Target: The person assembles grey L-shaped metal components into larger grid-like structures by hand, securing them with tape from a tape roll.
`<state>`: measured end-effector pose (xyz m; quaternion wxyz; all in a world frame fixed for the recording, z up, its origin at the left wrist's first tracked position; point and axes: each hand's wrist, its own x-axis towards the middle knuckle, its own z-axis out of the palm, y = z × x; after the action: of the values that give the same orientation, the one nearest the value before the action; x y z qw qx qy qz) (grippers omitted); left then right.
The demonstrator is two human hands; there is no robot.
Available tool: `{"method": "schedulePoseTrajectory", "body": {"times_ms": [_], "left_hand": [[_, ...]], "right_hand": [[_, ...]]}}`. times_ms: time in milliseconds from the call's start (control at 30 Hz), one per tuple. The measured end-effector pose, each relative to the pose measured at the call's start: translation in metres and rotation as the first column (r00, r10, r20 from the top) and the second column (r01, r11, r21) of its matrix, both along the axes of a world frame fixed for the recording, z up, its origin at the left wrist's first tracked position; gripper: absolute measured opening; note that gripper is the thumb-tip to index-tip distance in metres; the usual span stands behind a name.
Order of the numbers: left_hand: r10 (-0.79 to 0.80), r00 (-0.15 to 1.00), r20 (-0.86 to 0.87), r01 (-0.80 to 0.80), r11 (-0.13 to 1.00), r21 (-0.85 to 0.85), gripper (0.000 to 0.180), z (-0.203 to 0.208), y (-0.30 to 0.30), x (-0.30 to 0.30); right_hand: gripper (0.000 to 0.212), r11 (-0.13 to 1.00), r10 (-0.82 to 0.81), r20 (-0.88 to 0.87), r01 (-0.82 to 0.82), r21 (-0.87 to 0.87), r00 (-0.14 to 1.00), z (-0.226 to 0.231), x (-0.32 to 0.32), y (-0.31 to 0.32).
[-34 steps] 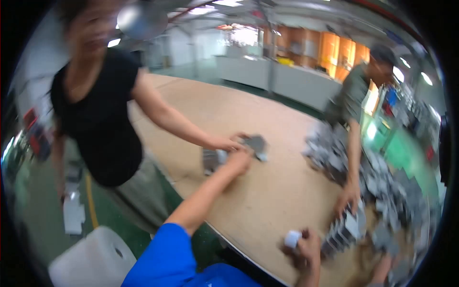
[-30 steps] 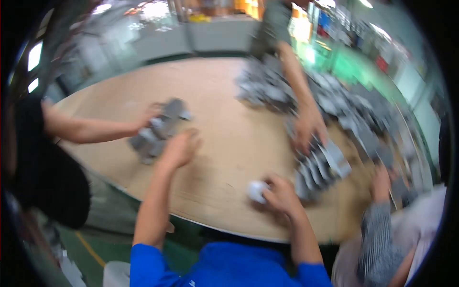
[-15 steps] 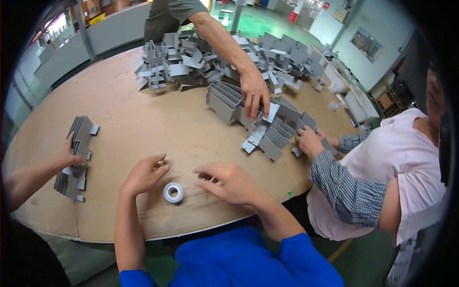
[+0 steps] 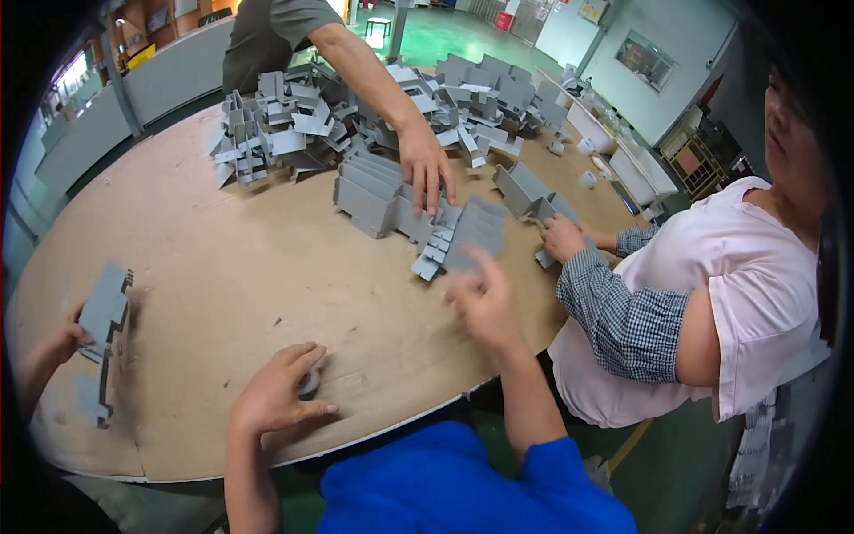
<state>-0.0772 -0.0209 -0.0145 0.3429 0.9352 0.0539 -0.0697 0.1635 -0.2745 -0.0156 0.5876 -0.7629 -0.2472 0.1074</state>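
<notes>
My left hand (image 4: pixel 277 392) is low over the near part of the table, its thumb and fingers apart. Beside it, partly hidden behind its fingers, is a small roll of tape (image 4: pixel 309 384); I cannot see a firm grip on it. My right hand (image 4: pixel 485 307) is blurred, raised toward a row of grey slotted plates (image 4: pixel 480 227), index finger stretched out and nothing visible in it. Across the table, a co-worker's hand (image 4: pixel 422 165) rests on these interlocked plates, next to a taller stack of grey folded pieces (image 4: pixel 369 191).
At right, a person in checked sleeves handles a grey piece with a hand (image 4: pixel 565 238). At left, another person's hand (image 4: pixel 67 336) holds a bundle of grey plates (image 4: pixel 105 307). A large heap of grey parts (image 4: pixel 294 133) covers the far side of the table (image 4: pixel 178 267). White trays (image 4: pixel 636 173) stand beyond.
My right hand has moved away and rightward toward the grey plates. My left hand has come to the tape roll, partly covering it. The left co-worker's bundle is turned and raised.
</notes>
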Motion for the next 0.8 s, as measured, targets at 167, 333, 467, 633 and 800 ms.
{"method": "schedulePoseTrajectory", "body": {"times_ms": [167,333,467,633,800], "left_hand": [[0.109,0.994,0.031,-0.111,0.993,0.051,0.089,0.012,-0.014,-0.013],[0.217,0.971,0.105,-0.224,0.972,0.067,0.070,-0.006,-0.017,-0.015],[0.348,0.921,0.175,-0.367,0.926,0.085,0.061,-0.003,-0.011,-0.001],[0.428,0.868,0.254,-0.456,0.888,0.060,0.062,-0.030,0.051,0.001],[0.487,0.806,0.336,-0.556,0.818,0.147,0.065,-0.047,0.107,0.007]], "right_hand": [[0.054,0.986,0.064,-0.403,0.004,0.167,0.913,0.013,0.062,0.009],[0.031,0.950,0.272,-0.271,-0.302,-0.074,0.923,-0.016,0.007,0.016],[0.033,0.846,0.503,-0.001,-0.492,-0.206,0.864,-0.048,-0.012,0.033],[0.031,0.780,0.610,0.149,-0.555,-0.290,0.779,-0.053,-0.026,0.054],[0.031,0.731,0.649,0.077,-0.591,-0.342,0.757,-0.047,-0.031,0.056]]}}
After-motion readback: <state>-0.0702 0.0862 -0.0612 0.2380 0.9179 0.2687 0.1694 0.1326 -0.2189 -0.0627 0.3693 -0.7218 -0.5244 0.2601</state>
